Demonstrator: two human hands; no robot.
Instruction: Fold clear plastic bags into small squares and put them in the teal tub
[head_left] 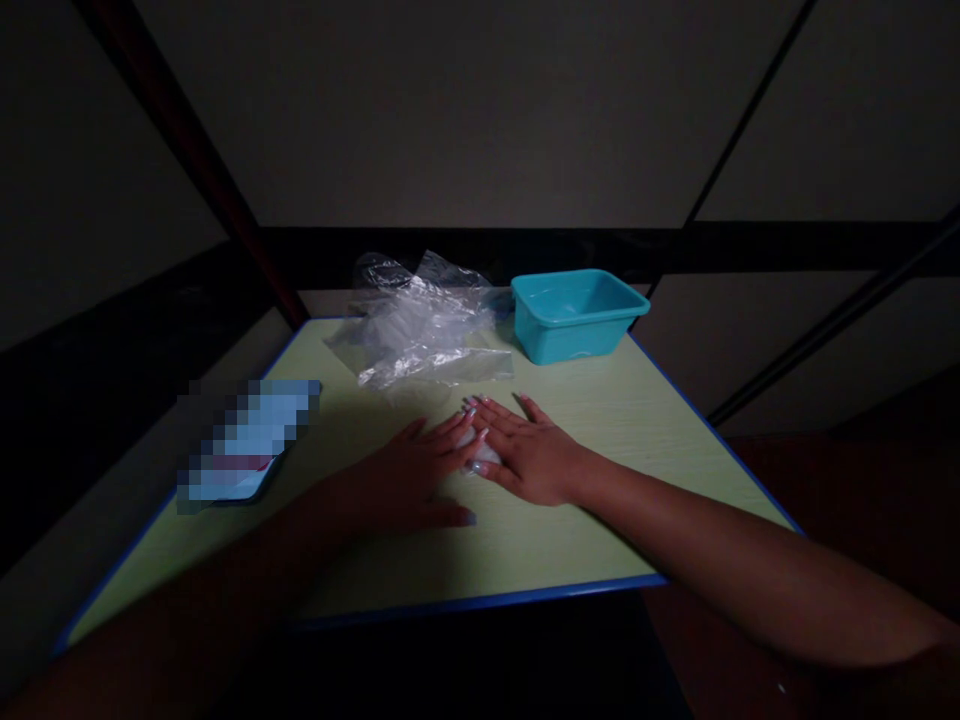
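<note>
On the table's middle lies a small white, soft-looking piece [485, 454], largely covered by fingers; its kind cannot be made out. My right hand [529, 455] lies flat with fingers stretched out and spread, its thumb and fingers over and around the white piece. From the other side my left hand [424, 470] reaches in, fingers extended over the left edge of the piece and the thumb spread apart toward me. The fingertips of both hands meet or overlap above it.
A crumpled clear plastic bag [424, 330] lies at the back of the light green table [630, 420]. Beside it stands a turquoise plastic basket [574, 335]. A phone-like object [251, 440], partly pixelated, is at the left edge. Dark panelled walls [480, 120] stand behind.
</note>
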